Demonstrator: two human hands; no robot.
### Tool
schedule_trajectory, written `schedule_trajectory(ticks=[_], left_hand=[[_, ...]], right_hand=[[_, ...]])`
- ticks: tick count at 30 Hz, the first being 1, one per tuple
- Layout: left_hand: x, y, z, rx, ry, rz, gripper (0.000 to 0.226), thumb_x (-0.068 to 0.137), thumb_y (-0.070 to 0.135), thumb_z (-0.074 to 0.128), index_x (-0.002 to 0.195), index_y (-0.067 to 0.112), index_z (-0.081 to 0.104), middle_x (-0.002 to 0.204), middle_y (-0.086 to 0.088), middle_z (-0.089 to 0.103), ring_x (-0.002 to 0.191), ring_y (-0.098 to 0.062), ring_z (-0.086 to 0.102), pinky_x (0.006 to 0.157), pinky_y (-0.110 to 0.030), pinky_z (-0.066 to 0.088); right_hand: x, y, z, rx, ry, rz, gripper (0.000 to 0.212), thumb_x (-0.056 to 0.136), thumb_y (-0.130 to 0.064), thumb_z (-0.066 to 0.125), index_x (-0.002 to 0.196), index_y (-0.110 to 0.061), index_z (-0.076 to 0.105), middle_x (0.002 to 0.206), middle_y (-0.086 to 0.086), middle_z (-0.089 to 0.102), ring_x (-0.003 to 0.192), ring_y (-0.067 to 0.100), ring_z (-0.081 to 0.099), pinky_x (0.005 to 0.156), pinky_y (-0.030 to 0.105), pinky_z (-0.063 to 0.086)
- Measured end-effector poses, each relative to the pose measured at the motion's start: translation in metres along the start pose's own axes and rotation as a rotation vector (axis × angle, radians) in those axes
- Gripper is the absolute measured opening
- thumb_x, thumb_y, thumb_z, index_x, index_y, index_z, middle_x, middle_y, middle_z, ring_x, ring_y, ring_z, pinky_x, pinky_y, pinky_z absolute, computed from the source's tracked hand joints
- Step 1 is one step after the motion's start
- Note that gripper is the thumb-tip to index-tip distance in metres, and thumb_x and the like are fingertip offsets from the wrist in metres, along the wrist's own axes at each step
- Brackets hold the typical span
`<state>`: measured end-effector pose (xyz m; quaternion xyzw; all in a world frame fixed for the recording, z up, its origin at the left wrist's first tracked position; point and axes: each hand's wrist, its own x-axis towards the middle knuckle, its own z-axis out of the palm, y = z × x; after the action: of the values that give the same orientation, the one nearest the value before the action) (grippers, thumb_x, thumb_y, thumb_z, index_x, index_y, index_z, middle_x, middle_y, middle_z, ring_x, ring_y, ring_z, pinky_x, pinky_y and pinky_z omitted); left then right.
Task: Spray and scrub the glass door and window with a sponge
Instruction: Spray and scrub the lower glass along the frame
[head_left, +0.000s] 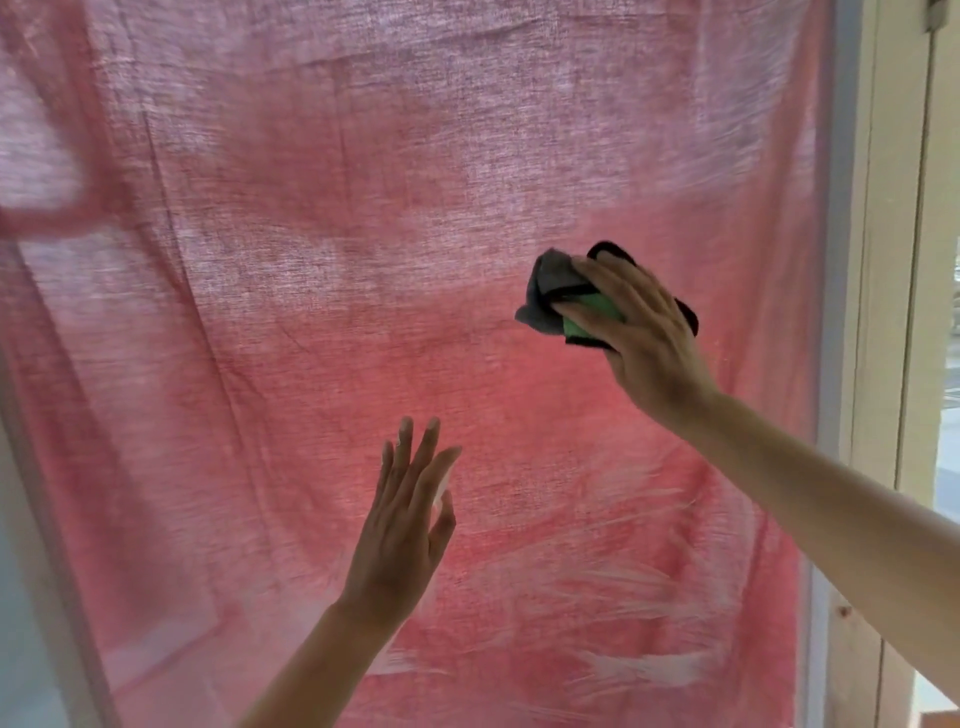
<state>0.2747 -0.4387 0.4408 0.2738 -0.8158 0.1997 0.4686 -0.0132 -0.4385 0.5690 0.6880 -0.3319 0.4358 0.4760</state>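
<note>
Clamping a bundle against the glass pane (467, 364), your right grip (639, 317) has its fingers curled over a green sponge (592, 310), which sits under the fingertips on the side of the grip facing away from you. A grey cloth (550, 288) is bunched in with the sponge and sticks out past the fingertips, up and to the left of the grip, and a dark edge of the bundle shows above the knuckles and behind the back of the hand. Your left grip (405, 525) is lower and to the left of the right one, well apart from it, with fingers straight and slightly spread, holding nothing; the palm faces the pane, but you cannot tell from this view whether it touches the glass. White wipe streaks (644, 667) lie on the pane below the right grip and to the right of the left grip's wrist. Behind the glass hangs a pink fabric (311, 130) that fills the view around both grips. A pale door frame (878, 312) runs upright just to the right of the right grip's forearm.
</note>
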Motion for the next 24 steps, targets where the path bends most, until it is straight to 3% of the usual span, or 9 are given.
schedule_trajectory(ticks=[5,9,14,18,21,22,24], left_hand=[[0.000,0.008,0.003,-0.001,0.000,-0.018,0.063,0.089,0.001,0.060,0.144,0.013,0.032,0.158,-0.012,0.020,0.147,-0.033,0.012,0.117,-0.050,0.017],[0.003,0.014,0.009,-0.016,-0.013,0.006,0.062,0.089,0.001,0.059,0.143,0.014,0.032,0.158,-0.013,0.021,0.147,-0.032,0.012,0.118,-0.047,0.016],[0.009,0.026,0.023,-0.027,-0.009,0.042,0.060,0.089,0.002,0.058,0.142,0.013,0.033,0.156,-0.015,0.025,0.146,-0.034,0.015,0.117,-0.051,0.021],[0.019,0.037,0.034,-0.044,-0.004,0.096,0.062,0.088,0.001,0.059,0.143,0.012,0.033,0.155,-0.013,0.028,0.145,-0.034,0.018,0.117,-0.050,0.021],[0.024,0.047,0.042,-0.059,-0.006,0.130,0.062,0.088,0.001,0.061,0.142,0.011,0.034,0.155,-0.012,0.029,0.145,-0.033,0.020,0.118,-0.047,0.021],[0.026,0.050,0.045,-0.069,-0.012,0.139,0.062,0.088,0.001,0.062,0.142,0.011,0.034,0.155,-0.011,0.029,0.145,-0.033,0.020,0.118,-0.047,0.021],[0.028,0.055,0.051,-0.084,-0.028,0.151,0.064,0.087,0.002,0.063,0.143,0.012,0.033,0.155,-0.011,0.029,0.145,-0.032,0.019,0.117,-0.047,0.022]], right_hand=[[-0.074,-0.040,0.005,0.058,-0.125,-0.073,0.049,0.084,0.002,0.054,0.125,-0.024,0.059,0.146,0.008,0.043,0.139,0.029,0.035,0.112,0.049,0.030],[-0.122,-0.062,0.008,0.002,-0.294,-0.183,0.055,0.082,-0.001,0.045,0.129,-0.029,0.057,0.153,0.003,0.033,0.143,0.024,0.027,0.119,0.042,0.017],[-0.119,-0.051,-0.004,-0.027,-0.403,-0.277,0.069,0.068,0.002,0.077,0.125,-0.031,0.060,0.152,0.004,0.034,0.142,0.024,0.027,0.117,0.040,0.016],[-0.086,-0.019,-0.017,-0.038,-0.329,-0.192,0.067,0.070,0.005,0.072,0.125,-0.030,0.060,0.150,0.006,0.039,0.140,0.025,0.029,0.119,0.036,0.014],[-0.051,0.014,-0.027,-0.047,-0.188,-0.037,0.041,0.090,-0.017,0.061,0.129,-0.029,0.054,0.146,0.004,0.042,0.136,0.026,0.035,0.116,0.023,0.015],[-0.037,0.027,-0.030,-0.068,-0.151,-0.011,0.035,0.095,-0.025,0.055,0.129,-0.027,0.056,0.145,0.005,0.044,0.135,0.027,0.037,0.115,0.025,0.020],[-0.011,0.051,-0.037,-0.158,-0.110,-0.035,0.031,0.096,-0.021,0.050,0.123,-0.025,0.064,0.143,0.007,0.048,0.135,0.030,0.037,0.112,0.041,0.030]])
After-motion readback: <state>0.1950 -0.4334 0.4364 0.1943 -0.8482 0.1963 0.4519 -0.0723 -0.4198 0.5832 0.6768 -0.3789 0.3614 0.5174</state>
